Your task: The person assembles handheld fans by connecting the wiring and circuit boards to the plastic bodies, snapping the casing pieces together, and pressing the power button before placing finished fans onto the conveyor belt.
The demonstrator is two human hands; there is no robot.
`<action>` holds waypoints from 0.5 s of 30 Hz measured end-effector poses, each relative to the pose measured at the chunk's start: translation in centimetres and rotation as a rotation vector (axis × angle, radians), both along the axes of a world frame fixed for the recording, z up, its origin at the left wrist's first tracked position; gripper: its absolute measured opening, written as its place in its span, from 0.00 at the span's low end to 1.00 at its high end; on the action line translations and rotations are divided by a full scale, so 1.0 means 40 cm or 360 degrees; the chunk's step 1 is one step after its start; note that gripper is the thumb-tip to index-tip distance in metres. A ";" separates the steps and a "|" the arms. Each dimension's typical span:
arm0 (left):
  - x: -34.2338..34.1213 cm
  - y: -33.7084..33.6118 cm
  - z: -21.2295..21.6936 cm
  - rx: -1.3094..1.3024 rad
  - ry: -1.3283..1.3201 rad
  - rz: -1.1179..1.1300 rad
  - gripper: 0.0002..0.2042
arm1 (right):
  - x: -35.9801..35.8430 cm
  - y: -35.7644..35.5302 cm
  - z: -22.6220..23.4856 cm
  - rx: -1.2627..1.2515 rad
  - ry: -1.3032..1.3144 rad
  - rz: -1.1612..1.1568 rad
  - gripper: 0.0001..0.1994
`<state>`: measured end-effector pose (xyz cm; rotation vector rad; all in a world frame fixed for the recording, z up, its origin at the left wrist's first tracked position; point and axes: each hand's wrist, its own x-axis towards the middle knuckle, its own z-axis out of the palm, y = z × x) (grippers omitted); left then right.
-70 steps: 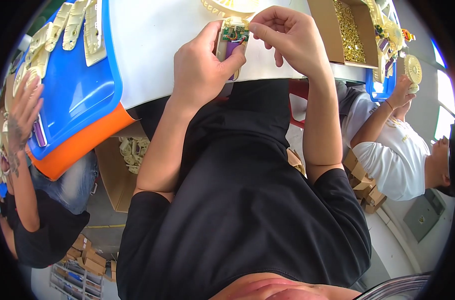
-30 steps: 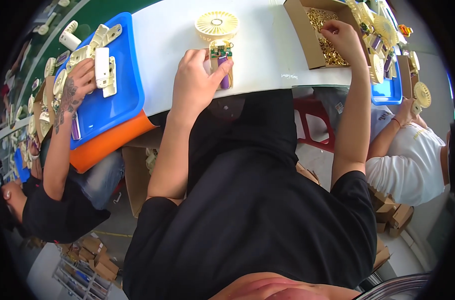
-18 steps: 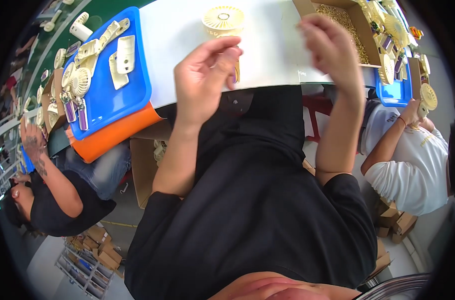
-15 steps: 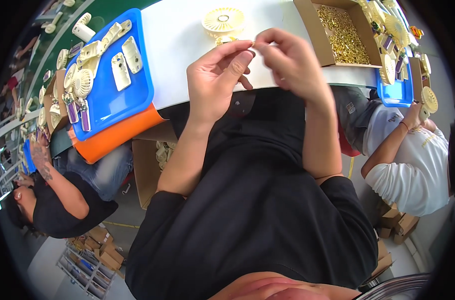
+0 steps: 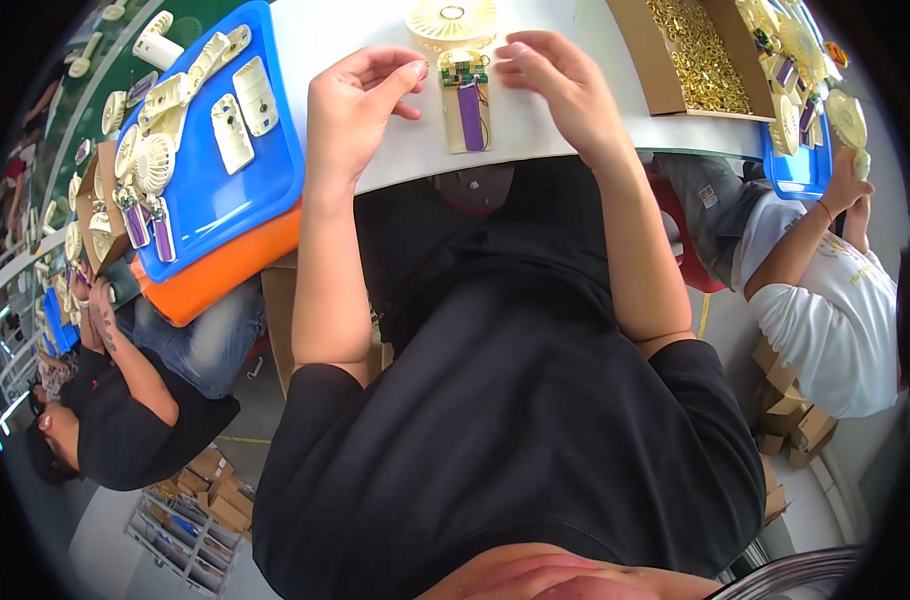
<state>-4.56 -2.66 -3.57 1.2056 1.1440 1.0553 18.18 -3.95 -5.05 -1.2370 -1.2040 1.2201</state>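
Purple battery reappears, left hand moved aside.

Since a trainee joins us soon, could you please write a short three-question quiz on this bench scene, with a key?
1. True or false: the person's left hand is gripping the purple battery.
2. What colour are the small pieces in the cardboard box? a) purple b) gold c) black
3. Fill in: the larger-looking blue tray is on the person's ____ side.

Key: 1. False, the battery lies apart from that hand. 2. b. 3. left.
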 end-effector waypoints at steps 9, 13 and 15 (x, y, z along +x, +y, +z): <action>0.016 0.028 -0.001 -0.0088 0.0235 -0.0016 0.09 | -0.017 0.005 -0.014 -0.0403 0.0298 0.0269 0.18; 0.017 0.034 0.004 -0.0170 0.0283 0.0002 0.08 | -0.011 0.010 -0.028 -0.0375 0.0299 0.0335 0.19; 0.016 0.032 0.005 -0.0235 0.0274 0.0014 0.08 | -0.019 0.007 -0.016 -0.0397 0.0166 0.0382 0.19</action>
